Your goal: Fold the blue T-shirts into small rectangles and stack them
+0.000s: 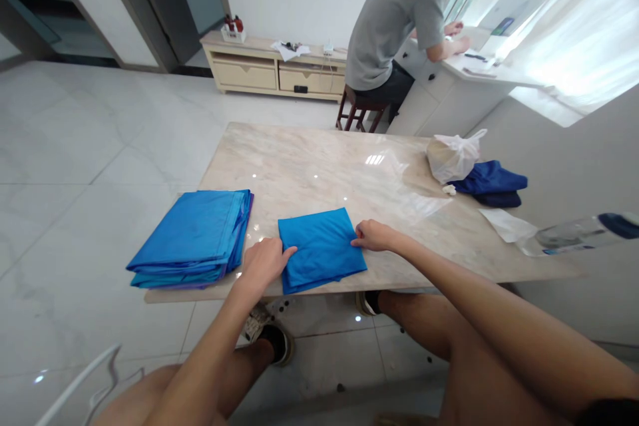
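A folded blue cloth (322, 243) lies flat near the front edge of the marble-patterned table (319, 153). My left hand (264, 258) grips its left edge, thumb on top and the fingers mostly out of sight. At the opposite edge, my right hand (374, 235) pinches the cloth between thumb and fingers. To the left of it sits a stack of larger folded blue fabric pieces (194, 229), with some purple showing at its edges. Neither hand touches that stack.
On the table's right are a white plastic bag (454, 156), a dark blue cloth bundle (492, 181), a white paper sheet (508, 225) and a large clear bottle (574, 236) lying sideways. Beyond the table, a person in grey (389, 20) sits on a stool (360, 106) beside a low cabinet (249, 70).
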Tool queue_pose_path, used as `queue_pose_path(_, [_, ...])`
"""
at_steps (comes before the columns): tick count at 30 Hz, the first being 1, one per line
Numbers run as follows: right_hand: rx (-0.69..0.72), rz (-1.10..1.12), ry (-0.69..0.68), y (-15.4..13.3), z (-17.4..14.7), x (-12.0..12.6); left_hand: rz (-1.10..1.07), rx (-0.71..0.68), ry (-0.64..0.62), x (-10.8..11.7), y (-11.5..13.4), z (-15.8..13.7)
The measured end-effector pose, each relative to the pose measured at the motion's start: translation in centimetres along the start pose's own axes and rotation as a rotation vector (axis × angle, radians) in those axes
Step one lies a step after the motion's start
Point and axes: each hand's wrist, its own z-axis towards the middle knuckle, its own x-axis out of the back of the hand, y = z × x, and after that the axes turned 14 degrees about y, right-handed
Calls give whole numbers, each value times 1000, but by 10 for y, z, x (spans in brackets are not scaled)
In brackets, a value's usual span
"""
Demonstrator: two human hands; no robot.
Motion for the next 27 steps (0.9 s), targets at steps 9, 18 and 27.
queue_pose_path(9, [-33, 38, 129, 4, -53, 11, -90, 79, 160, -5, -9, 1])
queue_pose_path(18, [19, -22, 300, -25, -101, 61, -697, 295, 48, -46, -20, 38])
queue_pose_path(27, [95, -32, 342, -56, -113, 91, -1240, 395, 29, -19, 30, 5])
